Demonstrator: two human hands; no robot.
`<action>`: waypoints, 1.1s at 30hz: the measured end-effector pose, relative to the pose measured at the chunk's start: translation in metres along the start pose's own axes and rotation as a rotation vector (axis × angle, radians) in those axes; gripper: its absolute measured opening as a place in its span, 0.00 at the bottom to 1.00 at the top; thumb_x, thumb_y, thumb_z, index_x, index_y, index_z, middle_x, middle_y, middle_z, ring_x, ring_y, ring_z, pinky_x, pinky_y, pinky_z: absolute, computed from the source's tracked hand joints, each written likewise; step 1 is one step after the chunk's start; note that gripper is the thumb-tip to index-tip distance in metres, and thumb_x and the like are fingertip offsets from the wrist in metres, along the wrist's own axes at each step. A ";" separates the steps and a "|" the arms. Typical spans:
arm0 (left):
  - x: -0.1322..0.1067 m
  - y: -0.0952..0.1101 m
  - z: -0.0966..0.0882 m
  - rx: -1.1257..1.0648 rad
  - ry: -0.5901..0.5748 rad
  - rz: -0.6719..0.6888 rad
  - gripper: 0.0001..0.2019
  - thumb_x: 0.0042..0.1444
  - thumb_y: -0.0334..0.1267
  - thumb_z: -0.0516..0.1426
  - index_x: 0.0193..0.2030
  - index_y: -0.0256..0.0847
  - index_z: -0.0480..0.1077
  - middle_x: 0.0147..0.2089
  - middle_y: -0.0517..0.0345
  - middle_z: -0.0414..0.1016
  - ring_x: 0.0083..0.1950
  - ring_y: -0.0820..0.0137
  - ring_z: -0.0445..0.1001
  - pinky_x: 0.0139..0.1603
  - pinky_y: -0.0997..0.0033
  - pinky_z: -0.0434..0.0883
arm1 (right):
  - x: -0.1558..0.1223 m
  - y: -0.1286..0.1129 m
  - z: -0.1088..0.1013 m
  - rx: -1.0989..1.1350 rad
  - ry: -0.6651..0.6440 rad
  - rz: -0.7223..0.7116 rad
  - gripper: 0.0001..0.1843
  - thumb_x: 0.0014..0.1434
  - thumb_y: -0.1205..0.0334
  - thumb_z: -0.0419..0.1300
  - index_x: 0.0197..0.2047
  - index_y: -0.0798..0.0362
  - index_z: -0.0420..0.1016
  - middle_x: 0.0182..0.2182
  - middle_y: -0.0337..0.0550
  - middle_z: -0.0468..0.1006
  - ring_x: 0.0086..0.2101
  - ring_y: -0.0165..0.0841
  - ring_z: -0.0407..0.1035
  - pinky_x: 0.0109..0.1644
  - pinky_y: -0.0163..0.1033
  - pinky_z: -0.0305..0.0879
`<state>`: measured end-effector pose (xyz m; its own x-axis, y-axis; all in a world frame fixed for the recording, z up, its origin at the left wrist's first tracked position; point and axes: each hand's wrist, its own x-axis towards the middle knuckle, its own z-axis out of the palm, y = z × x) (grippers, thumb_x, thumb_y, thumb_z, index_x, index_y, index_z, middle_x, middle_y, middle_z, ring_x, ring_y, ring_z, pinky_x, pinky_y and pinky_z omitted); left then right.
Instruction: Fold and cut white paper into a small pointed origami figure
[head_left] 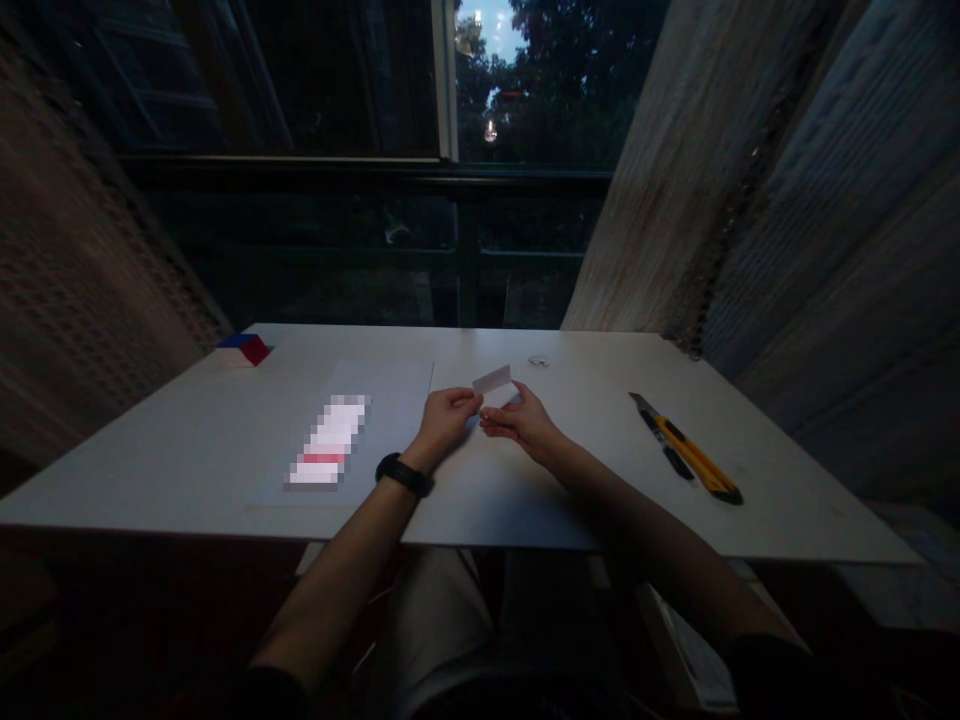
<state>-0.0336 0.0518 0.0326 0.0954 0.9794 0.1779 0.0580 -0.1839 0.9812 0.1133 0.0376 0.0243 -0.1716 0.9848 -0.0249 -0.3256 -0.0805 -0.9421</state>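
A small folded piece of white paper [496, 386] is held between my two hands above the middle of the table. My left hand [448, 418], with a dark watch on the wrist, pinches its left edge between thumb and fingers. On the other side my right hand [525, 420] grips the lower right of the paper, its fingers curled beneath it. One flap of the paper stands up at the back. The fingertips of both hands are close together near the paper's lower left corner.
On the white table [480, 500], a lit, blurred-out phone [328, 442] lies on a white sheet [390, 385] at left. A red, blue and white cube [244, 349] sits at the far left. A yellow utility knife [701, 458] and a black pen [673, 455] lie right; a small white item [538, 361] lies behind.
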 end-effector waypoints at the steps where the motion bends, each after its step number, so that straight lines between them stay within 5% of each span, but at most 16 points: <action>1: -0.001 0.001 0.000 0.007 0.001 0.003 0.12 0.41 0.42 0.62 0.28 0.34 0.74 0.27 0.54 0.76 0.30 0.68 0.73 0.33 0.72 0.68 | 0.000 0.001 0.000 -0.004 0.006 -0.003 0.39 0.38 0.65 0.70 0.49 0.49 0.53 0.25 0.36 0.77 0.25 0.34 0.74 0.30 0.41 0.73; 10: 0.000 0.000 0.000 -0.014 -0.005 0.013 0.14 0.40 0.44 0.62 0.29 0.35 0.74 0.30 0.53 0.77 0.32 0.67 0.73 0.35 0.72 0.68 | 0.002 0.002 0.000 -0.038 0.054 -0.023 0.44 0.34 0.67 0.71 0.52 0.48 0.51 0.25 0.35 0.76 0.23 0.34 0.74 0.27 0.39 0.73; 33: -0.003 0.004 0.002 0.059 0.053 0.051 0.12 0.42 0.44 0.61 0.29 0.36 0.74 0.26 0.57 0.75 0.30 0.69 0.72 0.32 0.73 0.67 | 0.006 -0.006 -0.006 0.004 0.204 -0.053 0.30 0.35 0.68 0.68 0.40 0.51 0.59 0.18 0.30 0.71 0.20 0.31 0.71 0.27 0.37 0.72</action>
<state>-0.0318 0.0481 0.0362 0.0470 0.9715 0.2325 0.1136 -0.2364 0.9650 0.1195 0.0445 0.0274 0.0379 0.9983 -0.0432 -0.3328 -0.0282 -0.9426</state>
